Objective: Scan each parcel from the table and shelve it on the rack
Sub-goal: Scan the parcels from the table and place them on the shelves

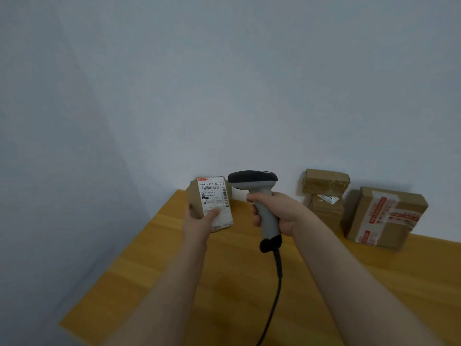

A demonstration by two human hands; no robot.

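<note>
My left hand grips a small brown parcel from below, its white barcode label turned toward me and my thumb lying on the label's lower edge. The parcel is held up above the far left end of the wooden table. My right hand grips the grey handle of a barcode scanner. The scanner's black head sits just right of the parcel's top, close to it. A dark cable hangs from the handle down past the bottom of the view.
Against the wall at the right stand two small taped parcels stacked and a larger box with red-printed tape leaning beside them. Grey walls close off the back and the left. The rack is out of view.
</note>
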